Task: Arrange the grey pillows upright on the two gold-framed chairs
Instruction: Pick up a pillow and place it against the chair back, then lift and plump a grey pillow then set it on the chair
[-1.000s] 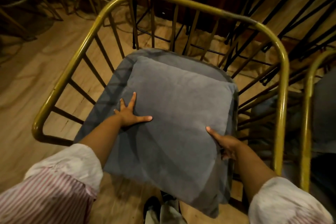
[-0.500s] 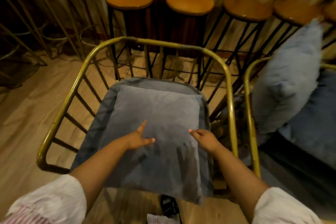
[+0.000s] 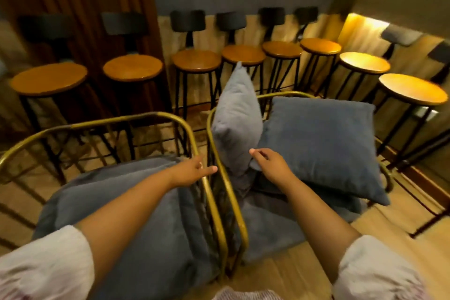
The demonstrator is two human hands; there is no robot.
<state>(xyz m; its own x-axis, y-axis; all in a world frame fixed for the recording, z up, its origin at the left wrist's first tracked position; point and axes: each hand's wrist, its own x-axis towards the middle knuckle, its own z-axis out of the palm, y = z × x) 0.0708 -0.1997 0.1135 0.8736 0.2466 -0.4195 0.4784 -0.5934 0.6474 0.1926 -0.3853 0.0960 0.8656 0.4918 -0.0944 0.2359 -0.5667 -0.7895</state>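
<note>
Two gold-framed chairs stand side by side. On the left chair a grey pillow lies flat on the seat under my left arm. On the right chair a lighter grey pillow stands on edge at the left side, and a darker grey pillow leans tilted on the seat. My left hand hovers over the left chair's right rail, fingers apart, holding nothing. My right hand is over the right chair between the two pillows, fingers loosely curled, touching or nearly touching the lighter pillow's lower edge.
A row of several round wooden bar stools with black legs stands behind the chairs along the wall. More stools curve round at the right. Wooden floor shows in front of the right chair.
Both hands left the flat pillow on the left chair and moved right. The view swung right and up, bringing the right chair and its two pillows into sight.
</note>
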